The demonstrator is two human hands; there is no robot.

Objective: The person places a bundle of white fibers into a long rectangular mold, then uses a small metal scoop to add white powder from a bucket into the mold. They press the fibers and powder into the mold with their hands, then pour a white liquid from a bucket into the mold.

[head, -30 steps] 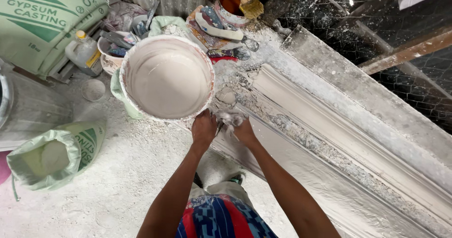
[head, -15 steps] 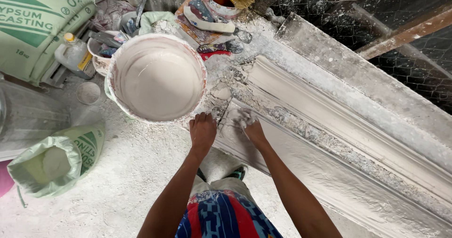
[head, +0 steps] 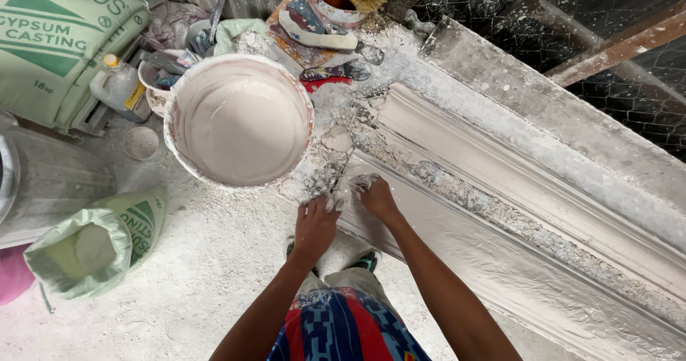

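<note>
Hands, left [head: 314,226] and right [head: 377,198], pinch white fibrous wadding [head: 348,188] at the long plaster moulding's [head: 514,189] near end; tugging hard may chip its crumbly edge.

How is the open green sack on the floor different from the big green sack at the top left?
The open green sack is slumped, its mouth rolled back to show white powder. The big green sack is closed, full and looks larger. The open one lies nearer the left hand. Both are green with printed markings.
</note>
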